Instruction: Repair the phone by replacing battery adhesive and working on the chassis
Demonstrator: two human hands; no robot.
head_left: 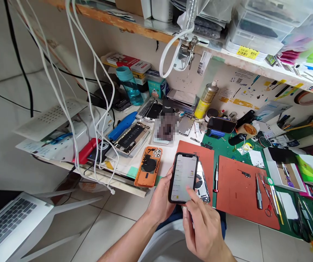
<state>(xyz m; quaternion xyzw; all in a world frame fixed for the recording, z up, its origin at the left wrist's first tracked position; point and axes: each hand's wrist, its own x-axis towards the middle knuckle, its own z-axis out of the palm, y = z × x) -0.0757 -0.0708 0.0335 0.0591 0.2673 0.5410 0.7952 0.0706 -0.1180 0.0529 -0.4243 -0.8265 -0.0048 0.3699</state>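
Note:
A black-framed smartphone (pixel 183 178) with a lit, pale screen is held upright over the bench edge. My left hand (pixel 160 198) is wrapped round its left side. My right hand (pixel 202 222) is at the lower right of the phone, its index finger extended to the screen and its other fingers partly curled, holding nothing. Behind the phone lies an opened phone body (pixel 203 183) on a red mat (pixel 194 149). An orange phone back housing (pixel 148 166) rests to the left of my left hand.
A second red mat (pixel 244 193) carries a screwdriver (pixel 258 191) and scissors (pixel 268 210). White cables (pixel 77 120) hang at the left. Behind stand a spray can (pixel 206 100) and a blue bottle (pixel 130 87). A laptop (pixel 9 218) is at lower left.

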